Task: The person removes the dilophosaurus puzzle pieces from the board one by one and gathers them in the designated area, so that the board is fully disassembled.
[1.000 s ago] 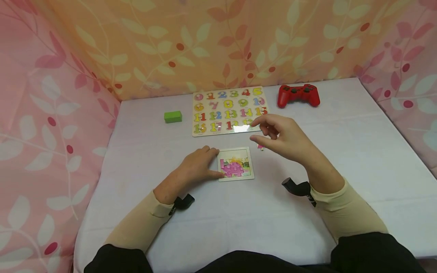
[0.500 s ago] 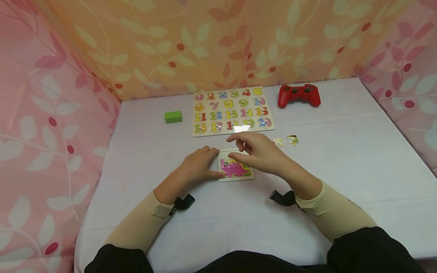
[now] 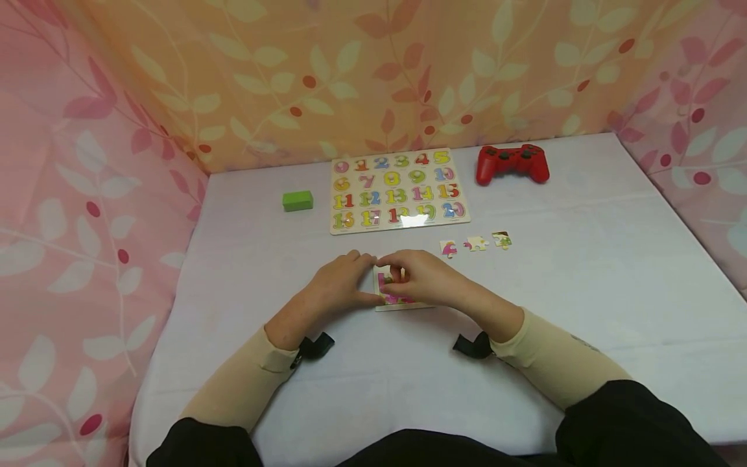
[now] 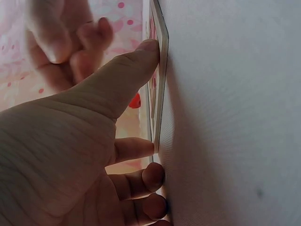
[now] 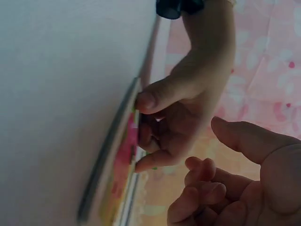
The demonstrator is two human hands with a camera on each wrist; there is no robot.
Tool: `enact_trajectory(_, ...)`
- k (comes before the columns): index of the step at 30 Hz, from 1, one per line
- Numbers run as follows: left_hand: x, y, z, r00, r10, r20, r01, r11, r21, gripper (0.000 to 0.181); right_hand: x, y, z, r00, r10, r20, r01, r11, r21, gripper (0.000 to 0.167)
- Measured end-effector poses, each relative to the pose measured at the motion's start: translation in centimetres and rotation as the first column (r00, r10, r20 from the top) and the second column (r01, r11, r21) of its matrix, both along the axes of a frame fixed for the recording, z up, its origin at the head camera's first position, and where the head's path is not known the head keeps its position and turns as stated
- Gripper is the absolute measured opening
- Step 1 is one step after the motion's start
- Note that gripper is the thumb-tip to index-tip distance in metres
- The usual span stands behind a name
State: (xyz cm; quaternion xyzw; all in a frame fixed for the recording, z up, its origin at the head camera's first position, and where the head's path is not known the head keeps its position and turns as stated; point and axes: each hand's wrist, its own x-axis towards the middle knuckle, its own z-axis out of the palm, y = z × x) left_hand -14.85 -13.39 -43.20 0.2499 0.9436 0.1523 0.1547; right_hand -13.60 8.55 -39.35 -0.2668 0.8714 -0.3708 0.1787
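A small jigsaw board [image 3: 405, 308] with a pink picture lies on the white-covered table. At its left side, my left hand [image 3: 335, 285] holds it, thumb on the rim and index finger against the edge, as the left wrist view shows. Over the board hovers my right hand [image 3: 434, 279], hiding much of the picture. The right wrist view shows the right hand [image 5: 249, 183] loosely curled, thumb apart from the fingers, with nothing seen between them. Right of the board's far side lie three loose pieces: a pink piece [image 3: 448, 248], a pale piece [image 3: 476, 244] and a green-brown piece [image 3: 501, 240].
Behind the jigsaw lies a larger number puzzle board [image 3: 399, 191]. A green block [image 3: 297, 201] is to its left, and a red game controller [image 3: 512, 164] to its right. Floral curtains [image 3: 373, 78] border the table at the back and both sides.
My right hand has moved left and down, from near the loose pieces to over the jigsaw board. The three pieces are now all uncovered. The left hand has stayed at the board.
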Motion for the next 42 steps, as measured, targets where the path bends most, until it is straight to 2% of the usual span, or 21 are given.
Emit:
enact_trajectory(5, 0.0, 0.1, -0.1, 1.000, 0.000, -0.006, 0.000, 1.000, -0.005, 0.088, -0.5, 0.1, -1.0, 0.999, 0.012, 0.035, -0.014, 0.999, 0.051, 0.051)
enact_trajectory(8, 0.0, 0.2, -0.1, 1.000, -0.001, -0.001, 0.001, 1.000, -0.006, 0.090, -0.9, 0.3, -1.6, 0.999, 0.013, 0.035, -0.016, 0.995, 0.096, 0.046)
enact_trajectory(15, -0.1, 0.2, -0.1, 1.000, -0.008, -0.001, 0.008, 1.000, -0.015, 0.090, -1.0, 0.5, -2.4, 0.999, 0.027, -0.042, -0.018, 0.979, 0.202, 0.043)
enact_trajectory(20, -0.1, 0.4, 0.0, 1.000, 0.003, 0.006, -0.003, 1.000, -0.027, 0.090, -1.0, 0.5, -2.7, 0.996, -0.008, -0.088, 0.025, 0.981, 0.192, 0.035)
enact_trajectory(27, -0.3, 0.4, 0.0, 1.000, -0.010, -0.002, 0.010, 1.000, -0.027, 0.089, -1.3, 0.6, -3.4, 0.997, -0.035, -0.070, 0.042, 0.994, 0.102, 0.018)
enact_trajectory(34, -0.3, 0.2, 0.1, 1.000, -0.013, -0.006, 0.013, 0.999, -0.029, 0.089, -1.5, 0.7, -3.6, 0.999, -0.018, -0.047, 0.022, 0.997, 0.077, 0.025)
enact_trajectory(42, -0.1, 0.0, -0.1, 1.000, 0.003, -0.003, -0.004, 1.000, -0.026, 0.090, -1.4, 0.3, -3.8, 0.996, -0.003, -0.091, 0.015, 0.991, 0.130, 0.028)
